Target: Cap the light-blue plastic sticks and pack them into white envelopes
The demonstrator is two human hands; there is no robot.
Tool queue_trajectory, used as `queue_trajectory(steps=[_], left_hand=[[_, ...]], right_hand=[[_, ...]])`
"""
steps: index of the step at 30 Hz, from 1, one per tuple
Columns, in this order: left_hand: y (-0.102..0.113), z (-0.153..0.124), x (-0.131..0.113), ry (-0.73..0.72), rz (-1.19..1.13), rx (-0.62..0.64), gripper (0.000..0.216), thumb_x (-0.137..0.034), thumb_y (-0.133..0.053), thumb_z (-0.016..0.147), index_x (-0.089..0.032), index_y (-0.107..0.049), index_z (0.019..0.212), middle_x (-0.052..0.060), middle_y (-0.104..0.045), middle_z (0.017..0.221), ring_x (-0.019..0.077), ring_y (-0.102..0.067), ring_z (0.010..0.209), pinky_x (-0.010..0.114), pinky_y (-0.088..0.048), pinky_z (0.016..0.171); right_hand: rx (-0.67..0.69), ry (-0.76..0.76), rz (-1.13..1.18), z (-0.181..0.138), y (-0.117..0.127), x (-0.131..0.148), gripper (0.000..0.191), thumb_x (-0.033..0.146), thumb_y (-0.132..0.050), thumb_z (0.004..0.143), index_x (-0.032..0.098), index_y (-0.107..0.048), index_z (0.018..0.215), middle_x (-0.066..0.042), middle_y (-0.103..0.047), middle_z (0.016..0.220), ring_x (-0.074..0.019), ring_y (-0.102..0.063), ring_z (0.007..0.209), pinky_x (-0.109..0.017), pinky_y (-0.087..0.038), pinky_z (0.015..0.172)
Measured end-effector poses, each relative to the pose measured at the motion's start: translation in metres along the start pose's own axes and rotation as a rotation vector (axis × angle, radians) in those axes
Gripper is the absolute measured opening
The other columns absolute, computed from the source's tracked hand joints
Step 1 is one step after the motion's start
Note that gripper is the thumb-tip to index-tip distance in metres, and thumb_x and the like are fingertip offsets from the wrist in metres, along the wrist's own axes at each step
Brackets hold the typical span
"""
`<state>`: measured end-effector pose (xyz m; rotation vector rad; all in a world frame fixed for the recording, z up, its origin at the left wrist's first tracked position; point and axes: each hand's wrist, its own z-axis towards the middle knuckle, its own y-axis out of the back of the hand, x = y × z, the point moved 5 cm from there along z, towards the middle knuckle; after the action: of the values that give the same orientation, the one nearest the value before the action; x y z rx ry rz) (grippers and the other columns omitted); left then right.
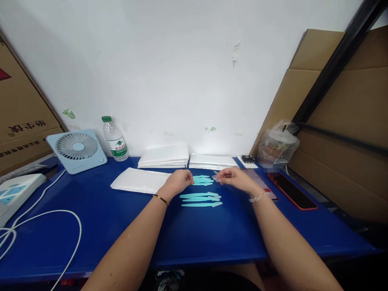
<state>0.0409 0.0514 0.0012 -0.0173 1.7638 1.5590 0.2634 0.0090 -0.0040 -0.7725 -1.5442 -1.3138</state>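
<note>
My left hand (181, 180) has its fingers pinched together at the left ends of several turquoise eyebrow razors (202, 180) lying in the back group. Whether one of them is between the fingertips is hidden. On the right, my right hand (234, 178) is closed on a small clear plastic piece (215, 178), which looks like a blade cap; more than one may be there. Nearer to me, a second group of turquoise eyebrow razors (200, 199) lies side by side on the blue table (212, 234), blade ends pointing right.
White padded packets (139, 180) lie left of my left hand, with stacks (163, 156) against the wall. Left are a blue fan (79, 150), a water bottle (115, 139) and a power strip (18, 194) with white cable. Two phones, one an orange-edged phone (295, 192), and a bagged cup (277, 143) stand right.
</note>
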Motion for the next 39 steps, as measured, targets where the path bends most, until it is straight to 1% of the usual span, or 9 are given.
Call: queue_trajectory(steps=[7,12,14,18,21,25,28,33,39], left_hand=[[-0.005,-0.001,-0.007,-0.049,-0.016,0.028,0.017,-0.035,-0.059,0.075,-0.019,-0.065,0.079,0.001,-0.066,0.08,0.0138,-0.057,0.068,0.022,-0.037,0.055],[-0.016,-0.009,-0.017,-0.074,-0.015,0.206,0.016,-0.034,-0.061,0.073,-0.019,-0.066,0.074,0.0,-0.065,0.07,0.0137,-0.056,0.062,0.022,-0.036,0.052],[-0.017,-0.009,-0.016,-0.078,0.0,0.202,0.017,-0.035,-0.061,0.074,-0.02,-0.065,0.077,0.0,-0.066,0.074,0.0141,-0.057,0.064,0.022,-0.037,0.053],[-0.013,-0.003,-0.009,-0.133,0.117,-0.01,0.017,-0.031,-0.059,0.077,-0.022,-0.065,0.091,0.002,-0.065,0.095,0.0169,-0.059,0.083,0.024,-0.042,0.067],[-0.017,0.002,-0.004,-0.156,0.202,-0.039,0.016,-0.029,-0.06,0.078,-0.024,-0.065,0.092,0.003,-0.062,0.1,0.0181,-0.059,0.088,0.024,-0.043,0.07],[-0.021,0.003,-0.006,-0.152,0.243,-0.016,0.008,-0.026,-0.058,0.079,-0.022,-0.064,0.08,0.002,-0.063,0.091,0.0175,-0.059,0.082,0.024,-0.042,0.067],[-0.02,0.002,-0.007,-0.116,0.234,0.005,0.007,-0.025,-0.057,0.079,-0.021,-0.063,0.079,0.003,-0.063,0.088,0.0169,-0.059,0.079,0.024,-0.042,0.066],[-0.013,0.001,-0.004,-0.049,0.123,0.011,0.009,-0.025,-0.054,0.08,-0.02,-0.062,0.08,0.003,-0.065,0.084,0.0165,-0.059,0.078,0.024,-0.04,0.063],[-0.005,0.004,0.004,0.002,-0.002,-0.025,0.013,-0.031,-0.055,0.079,-0.021,-0.062,0.084,0.0,-0.066,0.082,0.0144,-0.058,0.071,0.023,-0.038,0.057]], right_hand=[[0.047,-0.007,-0.048,0.002,-0.014,0.001,0.028,0.036,-0.071,0.068,0.014,-0.069,0.086,-0.003,-0.066,0.069,-0.0138,-0.059,0.064,-0.028,-0.049,0.065],[0.228,-0.01,-0.085,-0.001,-0.023,0.0,0.024,0.035,-0.068,0.07,0.016,-0.071,0.085,-0.003,-0.068,0.072,-0.0158,-0.061,0.067,-0.03,-0.049,0.066],[0.118,0.008,-0.216,0.001,-0.014,-0.003,0.02,0.033,-0.065,0.073,0.017,-0.071,0.083,-0.004,-0.067,0.075,-0.0165,-0.06,0.068,-0.03,-0.048,0.066],[-0.242,0.125,-0.602,0.009,0.006,-0.008,0.017,0.021,-0.06,0.076,0.018,-0.069,0.089,-0.007,-0.063,0.09,-0.0183,-0.059,0.077,-0.032,-0.046,0.075],[-0.221,0.189,-0.732,0.016,-0.001,-0.012,0.019,0.013,-0.056,0.077,0.017,-0.067,0.092,-0.009,-0.06,0.098,-0.0186,-0.058,0.085,-0.03,-0.044,0.079],[-0.222,0.145,-0.843,0.018,-0.008,-0.013,0.008,0.014,-0.055,0.077,0.017,-0.061,0.073,-0.007,-0.06,0.078,-0.0176,-0.057,0.072,-0.029,-0.043,0.068],[-0.236,0.114,-0.607,0.016,-0.007,-0.012,0.003,0.02,-0.056,0.076,0.019,-0.058,0.079,-0.001,-0.058,0.067,-0.0146,-0.058,0.061,-0.027,-0.044,0.06],[-0.257,0.031,0.067,0.011,0.002,-0.012,0.028,0.037,-0.062,0.076,0.02,-0.052,0.096,0.001,-0.062,0.071,-0.0157,-0.066,0.066,-0.025,-0.049,0.056],[-0.237,0.065,0.117,0.01,0.001,-0.003,0.029,0.041,-0.066,0.074,0.018,-0.053,0.084,-0.005,-0.067,0.077,-0.0154,-0.065,0.071,-0.02,-0.044,0.052]])
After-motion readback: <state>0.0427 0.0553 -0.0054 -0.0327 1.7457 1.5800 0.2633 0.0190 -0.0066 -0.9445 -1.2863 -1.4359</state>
